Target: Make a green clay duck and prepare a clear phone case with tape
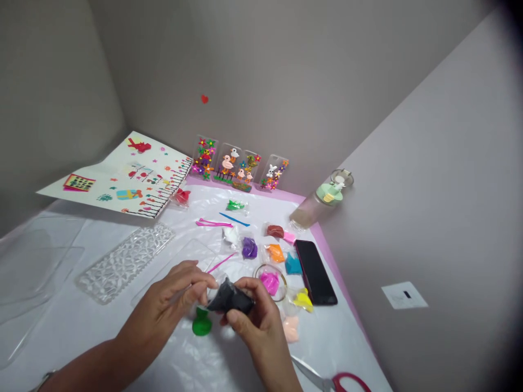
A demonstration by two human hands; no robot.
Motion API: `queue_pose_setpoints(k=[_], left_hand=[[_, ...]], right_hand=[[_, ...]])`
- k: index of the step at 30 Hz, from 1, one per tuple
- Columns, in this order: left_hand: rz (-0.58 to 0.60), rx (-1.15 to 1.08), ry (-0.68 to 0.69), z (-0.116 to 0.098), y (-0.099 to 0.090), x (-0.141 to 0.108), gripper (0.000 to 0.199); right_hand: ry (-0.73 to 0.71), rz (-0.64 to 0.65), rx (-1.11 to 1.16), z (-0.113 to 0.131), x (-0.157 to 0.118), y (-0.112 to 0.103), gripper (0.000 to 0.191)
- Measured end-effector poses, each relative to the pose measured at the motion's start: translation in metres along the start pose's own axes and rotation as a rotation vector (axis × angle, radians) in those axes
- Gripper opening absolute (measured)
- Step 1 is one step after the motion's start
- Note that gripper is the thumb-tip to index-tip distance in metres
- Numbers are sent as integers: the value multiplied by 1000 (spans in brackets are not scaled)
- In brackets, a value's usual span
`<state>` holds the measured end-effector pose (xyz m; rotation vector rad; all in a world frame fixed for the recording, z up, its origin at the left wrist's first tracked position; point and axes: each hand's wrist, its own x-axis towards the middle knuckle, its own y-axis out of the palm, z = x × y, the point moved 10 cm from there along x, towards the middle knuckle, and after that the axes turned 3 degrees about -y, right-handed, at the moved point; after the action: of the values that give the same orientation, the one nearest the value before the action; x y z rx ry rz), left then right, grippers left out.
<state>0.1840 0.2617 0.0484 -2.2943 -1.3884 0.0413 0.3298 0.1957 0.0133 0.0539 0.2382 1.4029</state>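
Note:
Between my two hands is a packet of black modelling clay (231, 298) in clear wrapping. My right hand (259, 318) grips its right side, thumb in front and fingers behind. My left hand (177, 291) is closed in a pinch at the left edge of the wrapping. Just below the packet, a green clay piece (201, 322) with a rounded base lies on the white table cover (180, 359). To the right of my right hand sit wrapped clays: magenta (269, 283) inside a thin ring, yellow (303, 299) and peach (291, 329).
Farther back lie purple clay (249, 248), orange clay (275, 252), and pink and blue modelling tools (235, 219). A black phone (316, 272), a bottle (316, 204) and scissors (327, 381) are at right. Decorated phone cases (226, 163) lean on the wall; a textured clear sheet (125, 264) lies left.

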Motion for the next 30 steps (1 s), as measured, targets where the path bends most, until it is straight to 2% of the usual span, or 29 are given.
queue_pose_setpoints(k=[4, 10, 16, 23, 27, 30], left_hand=[[-43, 93, 118, -7, -7, 1, 17], [-28, 137, 272, -22, -9, 1, 26], [-23, 217, 315, -28, -9, 1, 18], [27, 344, 396, -39, 0, -1, 22], [-19, 341, 358, -41, 0, 0, 17], [7, 358, 359, -38, 4, 0, 18]], right_hand=[[-55, -31, -19, 5, 0, -1, 42], [-64, -8, -78, 4, -1, -1, 34], [-59, 11, -142, -2, -3, -1, 32], [-51, 39, -168, -4, -4, 3, 28], [-47, 26, -197, 0, -3, 4, 26], [-51, 38, -229, 3, -4, 6, 24]])
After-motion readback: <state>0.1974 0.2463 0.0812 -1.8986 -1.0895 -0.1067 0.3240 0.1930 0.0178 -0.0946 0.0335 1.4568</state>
